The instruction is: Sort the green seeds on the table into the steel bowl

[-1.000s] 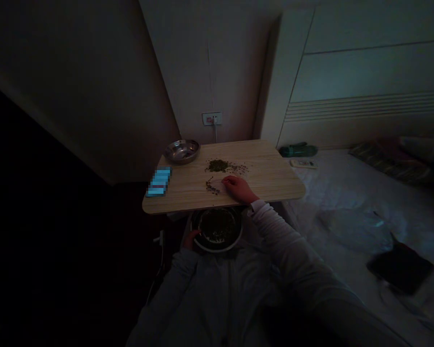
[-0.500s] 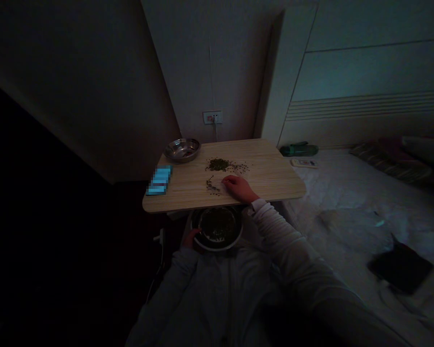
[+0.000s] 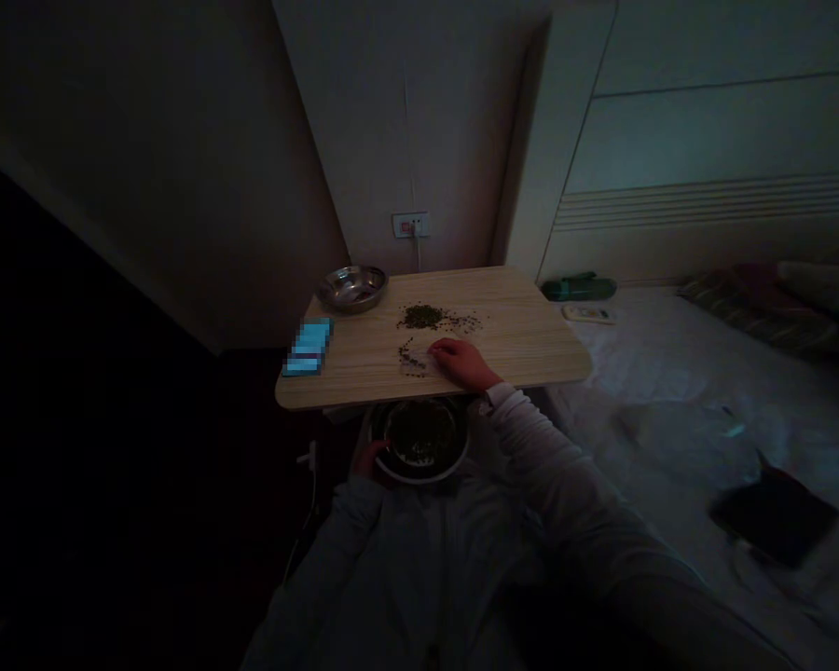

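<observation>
In the head view my right hand (image 3: 466, 364) rests on the small wooden table (image 3: 517, 291), fingers drawn together near a thin scatter of small dark grains (image 3: 412, 359). Whatever its fingertips may hold is too small to make out. Just beyond lies a pile of small green beans, probably mung beans (image 3: 423, 317), with more strewn to its right. On my lap, below the table edge, a round bowl (image 3: 419, 481) holds a dark mass of similar grains. My left hand (image 3: 369, 459) grips the left side of its rim, thumb over the edge.
A metal bowl (image 3: 353, 290) stands at the table's back left corner, with a lit phone (image 3: 309, 347) in front of it. On the bed (image 3: 643, 373) to the right are a green bottle (image 3: 579, 287), a remote control (image 3: 588, 315) and a dark flat item (image 3: 776, 515). A wall socket (image 3: 411, 225) holds a plug.
Almost nothing differs. My right hand and the scattered grains by its fingertips have shifted very slightly; my left hand stays on the bowl.
</observation>
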Available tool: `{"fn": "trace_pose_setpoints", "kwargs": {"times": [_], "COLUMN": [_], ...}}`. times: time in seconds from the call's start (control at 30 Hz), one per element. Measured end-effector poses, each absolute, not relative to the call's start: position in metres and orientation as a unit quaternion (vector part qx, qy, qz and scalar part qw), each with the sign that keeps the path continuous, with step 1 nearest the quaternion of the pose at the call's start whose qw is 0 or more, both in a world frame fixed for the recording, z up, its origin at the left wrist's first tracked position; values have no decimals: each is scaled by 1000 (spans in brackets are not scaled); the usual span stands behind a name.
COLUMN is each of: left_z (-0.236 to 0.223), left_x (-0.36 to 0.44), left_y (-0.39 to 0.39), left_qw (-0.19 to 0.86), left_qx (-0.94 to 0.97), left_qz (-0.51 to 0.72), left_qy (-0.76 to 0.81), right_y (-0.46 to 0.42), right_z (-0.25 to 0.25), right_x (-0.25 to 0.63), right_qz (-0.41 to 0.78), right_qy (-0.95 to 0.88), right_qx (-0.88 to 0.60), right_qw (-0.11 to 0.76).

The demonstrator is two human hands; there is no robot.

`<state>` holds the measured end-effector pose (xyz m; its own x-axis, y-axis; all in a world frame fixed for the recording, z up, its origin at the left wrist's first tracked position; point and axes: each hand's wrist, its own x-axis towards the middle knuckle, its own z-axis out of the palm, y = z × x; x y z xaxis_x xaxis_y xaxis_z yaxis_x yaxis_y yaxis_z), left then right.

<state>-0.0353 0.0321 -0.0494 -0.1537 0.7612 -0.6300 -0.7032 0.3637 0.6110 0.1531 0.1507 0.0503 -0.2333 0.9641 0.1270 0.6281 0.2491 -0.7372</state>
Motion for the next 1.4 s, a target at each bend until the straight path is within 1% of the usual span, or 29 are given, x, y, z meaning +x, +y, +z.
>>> {"fn": "trace_pose_setpoints", "kwargs": {"times": [0.13, 0.27, 0.47, 0.67, 0.83, 0.97, 1.1, 1.27, 1.4], "left_z": [-35, -28, -36, -45, -42, -39, -41, -46, -45], "left_x": [-28, -27, -33, -35, -38, -38, -37, -39, -38], "left_y": [31, 31, 32, 32, 33, 32, 32, 33, 34], "left_qw": [644, 643, 641, 677, 651, 666, 650, 659, 643], "left_qx": [-17, -15, -8, -6, 3, 6, -5, 0, -6], "left_qz": [529, 528, 513, 517, 531, 522, 528, 522, 526], "left_qy": [552, 554, 571, 524, 542, 533, 546, 542, 557], "right_y": [151, 150, 148, 150, 151, 150, 148, 149, 150], "right_z": [51, 52, 53, 51, 50, 51, 52, 51, 50], "right_x": [153, 153, 153, 154, 154, 154, 153, 152, 153], "right_qz": [300, 308, 306, 308, 297, 295, 292, 276, 264], "right_qy": [-727, -725, -728, -727, -733, -742, -740, -739, -744], "right_qx": [-543, -543, -540, -529, -534, -526, -537, -544, -544], "right_qw": [294, 290, 292, 312, 299, 293, 281, 286, 284]}}
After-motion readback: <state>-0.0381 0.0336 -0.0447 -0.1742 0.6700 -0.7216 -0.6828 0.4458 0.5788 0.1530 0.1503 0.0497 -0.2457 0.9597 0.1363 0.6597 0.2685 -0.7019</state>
